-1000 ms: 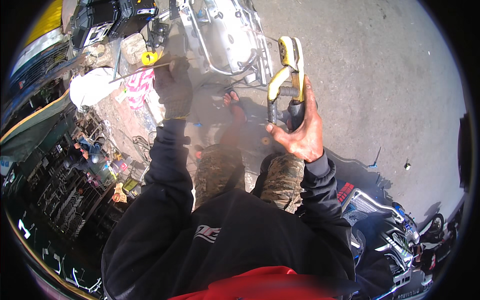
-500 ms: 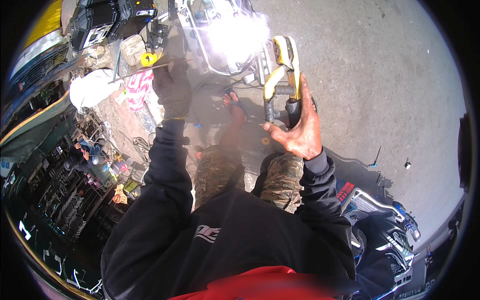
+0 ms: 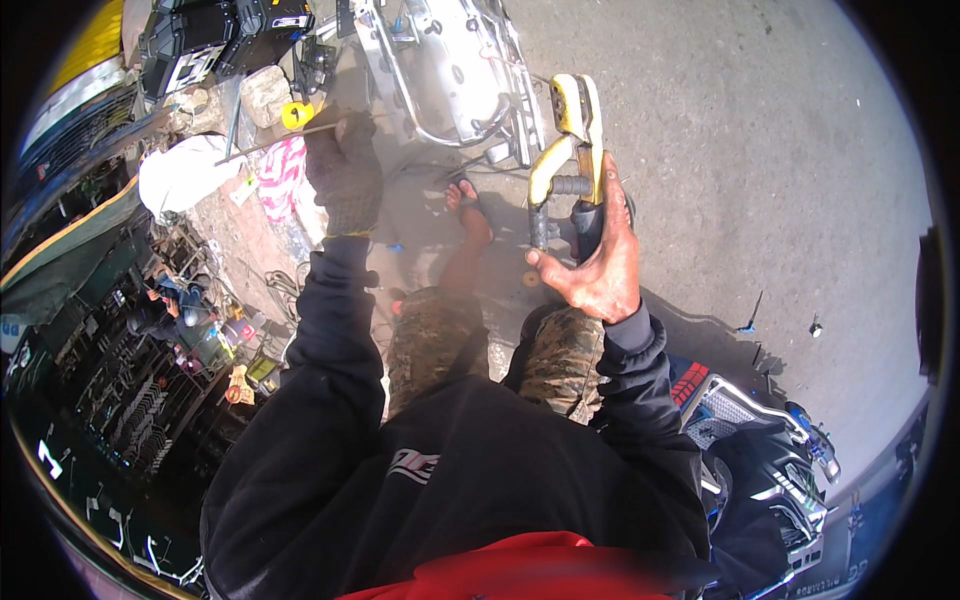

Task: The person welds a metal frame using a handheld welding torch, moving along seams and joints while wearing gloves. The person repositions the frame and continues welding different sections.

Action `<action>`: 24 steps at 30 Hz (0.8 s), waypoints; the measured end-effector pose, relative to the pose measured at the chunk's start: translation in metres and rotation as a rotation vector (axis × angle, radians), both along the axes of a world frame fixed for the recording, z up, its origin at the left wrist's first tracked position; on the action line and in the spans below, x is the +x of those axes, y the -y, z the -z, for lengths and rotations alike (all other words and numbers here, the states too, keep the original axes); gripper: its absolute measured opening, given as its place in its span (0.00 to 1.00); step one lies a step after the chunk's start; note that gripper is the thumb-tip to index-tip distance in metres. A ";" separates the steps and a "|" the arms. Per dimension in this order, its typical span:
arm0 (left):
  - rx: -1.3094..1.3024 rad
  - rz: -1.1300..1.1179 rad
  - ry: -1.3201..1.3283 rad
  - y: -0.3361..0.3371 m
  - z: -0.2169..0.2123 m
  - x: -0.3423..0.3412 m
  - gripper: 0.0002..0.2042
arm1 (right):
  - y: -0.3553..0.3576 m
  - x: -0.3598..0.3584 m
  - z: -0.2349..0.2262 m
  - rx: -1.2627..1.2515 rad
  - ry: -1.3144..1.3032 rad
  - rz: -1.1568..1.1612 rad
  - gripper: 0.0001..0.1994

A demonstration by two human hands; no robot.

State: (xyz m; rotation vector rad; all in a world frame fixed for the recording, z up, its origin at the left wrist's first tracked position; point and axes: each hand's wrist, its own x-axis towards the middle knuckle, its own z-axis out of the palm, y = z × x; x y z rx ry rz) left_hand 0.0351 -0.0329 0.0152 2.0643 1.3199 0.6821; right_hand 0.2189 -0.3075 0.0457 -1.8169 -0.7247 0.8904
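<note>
My right hand (image 3: 598,270), bare, is closed round the black handle of a yellow welding electrode holder (image 3: 568,110). A grey coil spring sits between the holder's lever and body, and its jaws point away from me. Just left of the jaws lies a silver tubular metal rack (image 3: 455,80) with a pale flat plate. My left hand (image 3: 343,175) wears a dark knitted glove and is closed on a thin rod (image 3: 270,145), which sticks out to the left. The glove hides its fingers in shadow. Cables (image 3: 490,157) lie at the rack's near end.
Black cases (image 3: 215,40) stand at the far left, near a stone block (image 3: 266,97) and a yellow round object (image 3: 297,115). White and pink-striped cloths (image 3: 283,178) lie beside my glove. Metal parts (image 3: 760,450) lie at near right. Another person (image 3: 180,305) is at the left.
The bright welding glare over the rack has gone, so its plate and tubes show. Both hands stay almost in place, with the electrode holder shifted very slightly.
</note>
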 end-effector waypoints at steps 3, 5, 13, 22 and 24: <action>-0.009 0.007 0.015 0.001 -0.001 0.001 0.16 | 0.000 0.000 0.000 0.003 0.019 -0.002 0.62; -0.018 -0.027 0.000 0.002 -0.002 0.001 0.16 | -0.001 0.001 -0.001 0.014 -0.004 0.004 0.62; 0.009 0.021 -0.010 0.000 -0.002 -0.002 0.17 | -0.005 0.002 -0.006 -0.027 -0.154 0.007 0.62; -0.011 0.007 0.010 0.001 -0.001 -0.001 0.15 | -0.004 0.003 -0.003 -0.021 -0.157 0.000 0.62; 0.017 0.008 -0.004 0.001 0.000 0.000 0.15 | -0.004 0.003 -0.002 -0.006 -0.133 0.002 0.62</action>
